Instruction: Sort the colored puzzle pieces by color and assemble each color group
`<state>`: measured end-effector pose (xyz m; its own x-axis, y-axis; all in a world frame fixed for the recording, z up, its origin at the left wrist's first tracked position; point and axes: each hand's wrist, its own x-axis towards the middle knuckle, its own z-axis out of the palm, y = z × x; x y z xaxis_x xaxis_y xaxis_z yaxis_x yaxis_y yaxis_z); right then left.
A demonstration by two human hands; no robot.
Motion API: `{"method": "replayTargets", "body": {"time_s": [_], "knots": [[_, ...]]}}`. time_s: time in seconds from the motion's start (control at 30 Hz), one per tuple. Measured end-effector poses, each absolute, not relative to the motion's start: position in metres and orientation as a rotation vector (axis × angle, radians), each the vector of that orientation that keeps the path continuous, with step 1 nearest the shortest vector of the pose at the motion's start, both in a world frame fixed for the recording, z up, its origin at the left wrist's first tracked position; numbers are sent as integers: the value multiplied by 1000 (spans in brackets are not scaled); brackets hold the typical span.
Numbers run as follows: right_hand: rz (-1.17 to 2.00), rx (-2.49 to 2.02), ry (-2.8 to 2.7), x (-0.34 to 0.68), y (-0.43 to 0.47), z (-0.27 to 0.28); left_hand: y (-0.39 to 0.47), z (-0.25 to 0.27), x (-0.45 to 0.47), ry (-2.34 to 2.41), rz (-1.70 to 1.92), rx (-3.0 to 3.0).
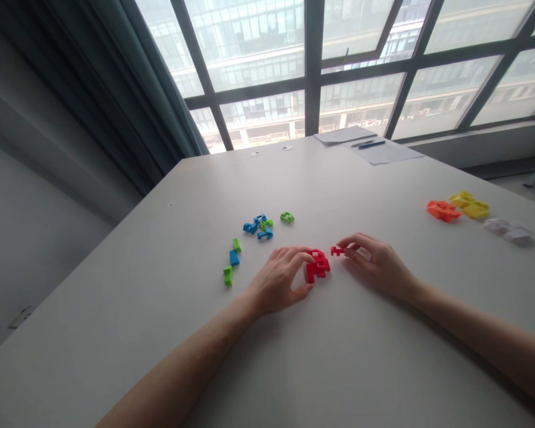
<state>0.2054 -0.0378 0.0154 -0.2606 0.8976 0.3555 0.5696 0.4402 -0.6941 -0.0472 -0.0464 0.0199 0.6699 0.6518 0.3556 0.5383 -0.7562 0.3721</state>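
A cluster of red plastic toy pieces (pixel 320 264) lies on the white table in front of me. Curled around its left side is my left hand (pixel 280 276), with fingertips on its upper edge and the thumb low beside it. Just to the right, a small red plastic piece (pixel 337 251) is pinched between the thumb and fingers of my right hand (pixel 374 261). A narrow gap separates this piece from the cluster. The pieces look like parts of small toy cars, though their exact kind is unclear.
Left of the cluster are blue pieces (pixel 250 228), a green piece (pixel 287 217) and a short row with a blue block (pixel 234 257). Orange pieces (pixel 443 210), yellow pieces (pixel 476 208) and white pieces (pixel 509 230) lie right. Papers (pixel 383 156) and a pen (pixel 371 144) rest near the window.
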Motion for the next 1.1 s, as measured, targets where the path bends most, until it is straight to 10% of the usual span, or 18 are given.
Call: {"method": "replayTargets", "body": {"time_s": [1.1], "knots": [[535, -1131, -1935, 205, -38, 12, -47, 23, -50, 745, 711, 2758]]}}
